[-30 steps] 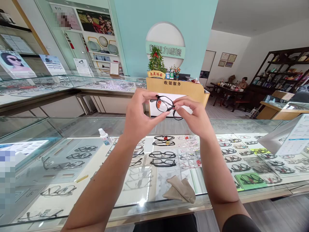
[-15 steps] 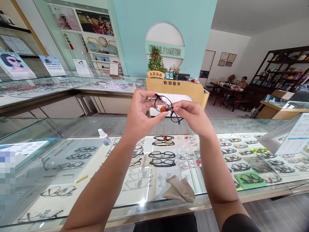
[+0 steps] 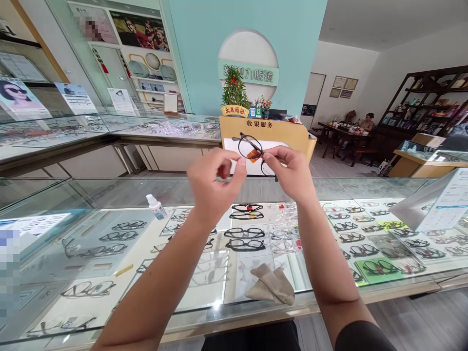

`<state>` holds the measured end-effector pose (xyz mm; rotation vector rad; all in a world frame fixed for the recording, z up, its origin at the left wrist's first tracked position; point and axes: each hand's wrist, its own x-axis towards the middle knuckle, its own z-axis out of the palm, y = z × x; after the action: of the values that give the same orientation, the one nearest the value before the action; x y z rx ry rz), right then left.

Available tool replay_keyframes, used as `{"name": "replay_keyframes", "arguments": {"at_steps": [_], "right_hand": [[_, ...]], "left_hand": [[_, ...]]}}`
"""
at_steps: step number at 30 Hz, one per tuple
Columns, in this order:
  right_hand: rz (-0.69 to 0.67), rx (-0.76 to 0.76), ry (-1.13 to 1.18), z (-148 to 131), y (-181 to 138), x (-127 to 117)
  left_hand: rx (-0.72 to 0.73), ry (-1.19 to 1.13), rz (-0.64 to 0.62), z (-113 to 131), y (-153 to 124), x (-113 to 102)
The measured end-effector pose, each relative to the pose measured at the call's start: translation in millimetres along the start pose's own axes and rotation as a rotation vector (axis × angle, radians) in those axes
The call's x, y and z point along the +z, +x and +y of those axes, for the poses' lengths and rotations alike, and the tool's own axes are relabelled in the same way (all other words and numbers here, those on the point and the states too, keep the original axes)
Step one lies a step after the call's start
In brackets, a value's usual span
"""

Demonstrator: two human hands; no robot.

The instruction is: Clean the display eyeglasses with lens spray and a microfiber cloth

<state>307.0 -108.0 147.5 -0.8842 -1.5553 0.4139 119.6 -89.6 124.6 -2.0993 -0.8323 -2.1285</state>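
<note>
My right hand (image 3: 290, 170) pinches a pair of black round eyeglasses (image 3: 241, 135) near the bridge, holding them tilted above the glass counter. One lens is raised to the left with an orange tag (image 3: 253, 155) on it; the other lens hangs lower, partly behind my fingers. My left hand (image 3: 217, 183) is just left of and below the raised lens. Its fingers are curled, thumb and index tips close together, and nothing shows between them. Below lies a beige cloth (image 3: 270, 285) on the countertop. A white spray bottle (image 3: 156, 208) stands to the left.
The glass display counter (image 3: 109, 192) holds rows of eyeglasses, including black frames (image 3: 244, 243) below my hands. A folded paper sign (image 3: 438, 202) stands at the right. Beyond are the wooden cashier desk (image 3: 263, 126) and a person (image 3: 367, 123) seated at a table.
My left hand has come off the eyeglasses and moved a little left and down, its fingers curling in. My right hand keeps hold of them, and the raised lens has shifted slightly up.
</note>
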Motion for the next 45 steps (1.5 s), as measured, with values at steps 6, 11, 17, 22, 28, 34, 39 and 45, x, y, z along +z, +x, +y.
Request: {"name": "replay_keyframes", "arguments": {"at_steps": [6,11,17,22,28,34,39,45], "right_hand": [[0.144,-0.244,-0.191,0,-6,18],[0.184,-0.349,-0.340,1,-9,29],[0.098,-0.334,-0.520,-9,-16,30],[0.002,-0.293,-0.637,-10,-18,31],[-0.081,-0.235,-0.687,-5,-13,33],[0.057,-0.136,-0.595,-14,-5,17],[0.249,-0.220,-0.381,-25,-7,9],[0.166,-0.226,-0.334,-36,-12,17]], "left_hand": [[-0.361,-0.194,-0.237,10,-5,7],[-0.480,-0.280,-0.163,5,1,7],[-0.593,-0.377,-0.149,-7,4,6],[-0.561,-0.382,-0.122,-20,6,9],[-0.499,-0.287,-0.145,-29,8,14],[-0.460,0.057,-0.465,-33,12,4],[-0.392,0.247,-1.208,-48,-2,12],[-0.441,0.455,-1.540,-66,-32,39]]}}
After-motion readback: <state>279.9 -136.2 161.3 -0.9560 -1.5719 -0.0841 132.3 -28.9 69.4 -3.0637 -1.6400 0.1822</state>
